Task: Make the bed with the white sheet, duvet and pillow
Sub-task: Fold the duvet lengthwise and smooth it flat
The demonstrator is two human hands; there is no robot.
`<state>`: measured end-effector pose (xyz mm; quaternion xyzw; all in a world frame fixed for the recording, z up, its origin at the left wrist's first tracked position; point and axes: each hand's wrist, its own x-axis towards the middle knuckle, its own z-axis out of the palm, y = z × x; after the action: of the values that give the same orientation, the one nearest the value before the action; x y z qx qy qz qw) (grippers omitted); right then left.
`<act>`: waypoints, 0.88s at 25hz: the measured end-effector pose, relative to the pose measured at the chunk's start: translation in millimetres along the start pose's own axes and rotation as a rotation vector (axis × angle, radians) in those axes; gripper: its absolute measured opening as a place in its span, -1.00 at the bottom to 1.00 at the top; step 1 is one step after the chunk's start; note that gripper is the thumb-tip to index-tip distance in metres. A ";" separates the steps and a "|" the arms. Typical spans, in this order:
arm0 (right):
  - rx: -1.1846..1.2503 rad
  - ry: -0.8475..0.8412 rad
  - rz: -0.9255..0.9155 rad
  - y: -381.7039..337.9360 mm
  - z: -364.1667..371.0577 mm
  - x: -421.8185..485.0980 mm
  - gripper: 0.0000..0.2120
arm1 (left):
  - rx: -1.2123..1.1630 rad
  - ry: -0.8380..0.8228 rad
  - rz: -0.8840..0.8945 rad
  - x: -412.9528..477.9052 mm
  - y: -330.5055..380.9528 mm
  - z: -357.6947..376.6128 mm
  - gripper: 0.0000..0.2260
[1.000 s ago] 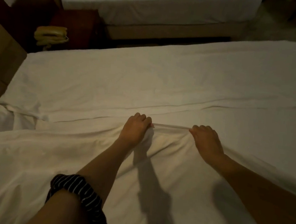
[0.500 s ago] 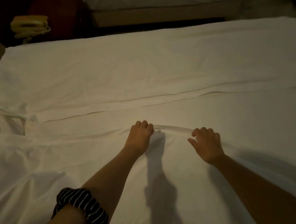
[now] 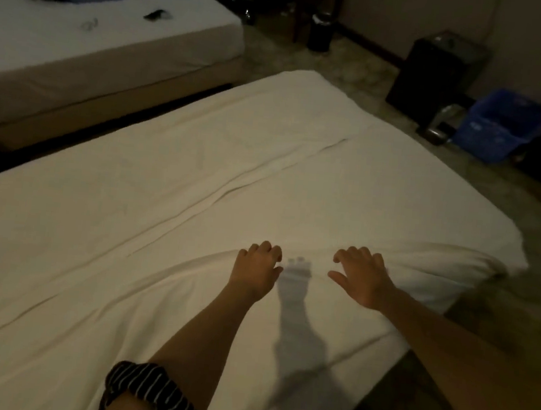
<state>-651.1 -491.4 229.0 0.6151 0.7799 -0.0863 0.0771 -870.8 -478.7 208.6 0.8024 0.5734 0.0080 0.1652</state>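
Single wide-angle head cam sat above the near edge of the bed (image 3: 167, 168), looking forward and down across it toward the second bed (image 3: 95, 55). Close in: both forearms (image 3: 210, 331) filled the lower frame, floor (image 3: 358, 68) at top right.

Open sheet (image 3: 173, 175) beyond raised fold (image 3: 440, 251)

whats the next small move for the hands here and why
Probably sweep both hands rightward, pressing flat: the left hand and right hand sit on a puffed ridge in the white duvet that runs on to their right.
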 end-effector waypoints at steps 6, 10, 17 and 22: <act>0.064 -0.183 0.013 119.9 10.5 -19.9 -0.62 | 0.048 -0.046 -0.061 45.7 113.5 14.8 -0.74; 0.068 -0.244 -0.041 202.5 26.2 -25.9 -0.61 | -0.010 -0.076 -0.124 76.4 191.9 39.1 -0.75; 0.078 -0.274 -0.035 278.4 39.7 6.8 -0.61 | 0.008 -0.116 -0.114 134.2 250.9 51.9 -0.73; 0.040 -0.275 -0.014 322.6 41.6 29.2 -0.58 | 0.035 -0.172 -0.086 204.0 273.1 68.7 -0.70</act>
<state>-343.5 -399.6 169.0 0.5933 0.7645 -0.1858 0.1703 -536.4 -386.6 182.6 0.7776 0.5909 -0.0781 0.2002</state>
